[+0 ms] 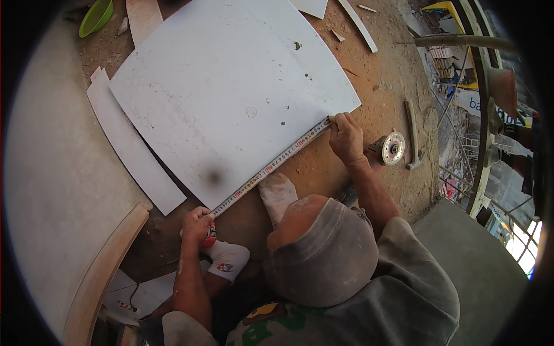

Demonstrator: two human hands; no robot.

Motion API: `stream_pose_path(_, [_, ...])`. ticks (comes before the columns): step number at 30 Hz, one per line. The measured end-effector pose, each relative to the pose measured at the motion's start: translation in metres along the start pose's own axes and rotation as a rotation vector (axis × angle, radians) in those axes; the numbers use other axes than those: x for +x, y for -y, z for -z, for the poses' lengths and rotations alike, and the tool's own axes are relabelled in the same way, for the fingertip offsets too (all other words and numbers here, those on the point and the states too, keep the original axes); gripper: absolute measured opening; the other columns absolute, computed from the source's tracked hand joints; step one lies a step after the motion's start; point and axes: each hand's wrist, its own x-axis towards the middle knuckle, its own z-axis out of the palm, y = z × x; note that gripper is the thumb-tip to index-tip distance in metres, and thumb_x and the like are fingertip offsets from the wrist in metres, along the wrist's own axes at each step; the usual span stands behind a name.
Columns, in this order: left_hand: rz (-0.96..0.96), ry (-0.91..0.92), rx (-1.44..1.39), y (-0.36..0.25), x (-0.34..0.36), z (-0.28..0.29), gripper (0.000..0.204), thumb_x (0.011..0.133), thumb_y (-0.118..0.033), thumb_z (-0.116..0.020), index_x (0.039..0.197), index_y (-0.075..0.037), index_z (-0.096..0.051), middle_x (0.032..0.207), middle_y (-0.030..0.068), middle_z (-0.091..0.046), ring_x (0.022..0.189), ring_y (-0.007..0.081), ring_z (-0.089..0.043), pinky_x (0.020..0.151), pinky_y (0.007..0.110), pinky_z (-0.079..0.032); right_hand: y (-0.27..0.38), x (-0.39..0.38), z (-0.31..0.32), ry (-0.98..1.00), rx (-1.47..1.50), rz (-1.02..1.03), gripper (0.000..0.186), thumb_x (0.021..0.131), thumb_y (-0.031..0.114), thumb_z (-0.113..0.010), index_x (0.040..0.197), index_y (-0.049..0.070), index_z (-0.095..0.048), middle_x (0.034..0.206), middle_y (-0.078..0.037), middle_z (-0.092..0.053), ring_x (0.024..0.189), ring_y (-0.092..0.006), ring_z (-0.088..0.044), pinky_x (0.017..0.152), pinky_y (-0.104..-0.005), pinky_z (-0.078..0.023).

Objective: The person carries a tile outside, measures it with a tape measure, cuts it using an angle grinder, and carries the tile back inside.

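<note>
As we look down over a crouching co-worker in a grey cap (pixel 323 259), we see a tape measure (pixel 268 168) stretched along the near edge of a large white panel (pixel 231 86), which lies on the dirt ground (pixel 398 86). The co-worker's left hand (pixel 196 225) grasps the red case (pixel 211 235) by the panel's lower corner, while the co-worker's right hand (pixel 346 138) pinches the other end of the blade, near the right-hand corner. Our own hands are out of view, so we cannot tell how their grip stands. Beside the panel's left edge we find a narrow white strip (pixel 135 147). Right of the co-worker's right hand we notice a power tool with a round disc (pixel 393 148), and just beyond it a hammer (pixel 411 121). At the upper left we make out a green bowl (pixel 96 17).
</note>
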Motion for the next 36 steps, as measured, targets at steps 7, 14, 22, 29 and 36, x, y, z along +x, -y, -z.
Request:
stream_pose_path(7, [-0.029,0.002,-0.048,0.0,0.0,-0.002,0.01,0.077,-0.01,-0.065,0.079,0.0,-0.064,0.067,0.0005,-0.059,0.058,0.0072,-0.05,0.054,0.025,-0.041,0.003,0.0,0.003,0.004,-0.005,0.014,0.003,0.08,-0.001,-0.055,0.081,0.002,-0.056,0.08,-0.015,-0.058,0.075,-0.0369,-0.059,0.064,-0.0403,-0.049])
stream_pose_path(14, [-0.03,0.015,-0.031,-0.002,0.001,0.001,0.009,0.077,-0.009,-0.065,0.078,-0.001,-0.063,0.064,-0.001,-0.057,0.057,0.0069,-0.049,0.052,0.025,-0.04,-0.003,0.002,0.0,0.033,-0.008,-0.017,0.008,0.078,0.002,-0.054,0.085,0.005,-0.053,0.083,-0.014,-0.056,0.075,-0.0378,-0.058,0.06,-0.0449,-0.048])
stream_pose_path(22, [-0.045,-0.016,0.114,0.005,0.006,0.002,0.008,0.077,-0.01,-0.065,0.079,-0.002,-0.065,0.064,0.0003,-0.059,0.057,0.0078,-0.052,0.052,0.026,-0.041,-0.008,-0.03,0.011,0.206,-0.145,-0.173,0.008,0.079,0.003,-0.055,0.086,0.005,-0.053,0.084,-0.014,-0.057,0.076,-0.0383,-0.058,0.063,-0.0463,-0.048])
stream_pose_path(29, [0.059,0.148,-0.033,-0.005,0.001,0.007,0.012,0.077,-0.012,-0.067,0.082,-0.001,-0.065,0.07,0.0027,-0.062,0.061,0.0087,-0.055,0.057,0.026,-0.045,0.003,-0.003,0.012,0.011,0.058,-0.131,0.005,0.081,0.005,-0.057,0.085,0.005,-0.058,0.085,-0.015,-0.061,0.078,-0.0371,-0.06,0.066,-0.0425,-0.049])
stream_pose_path(36, [0.007,0.154,-0.18,-0.039,-0.007,0.035,0.013,0.079,-0.013,-0.066,0.085,-0.002,-0.066,0.072,0.0015,-0.063,0.062,0.008,-0.054,0.059,0.024,-0.045,0.024,0.075,-0.005,-0.102,0.246,-0.108,0.008,0.082,0.003,-0.058,0.086,0.002,-0.063,0.081,-0.014,-0.065,0.071,-0.0239,-0.065,0.066,-0.0323,-0.05])
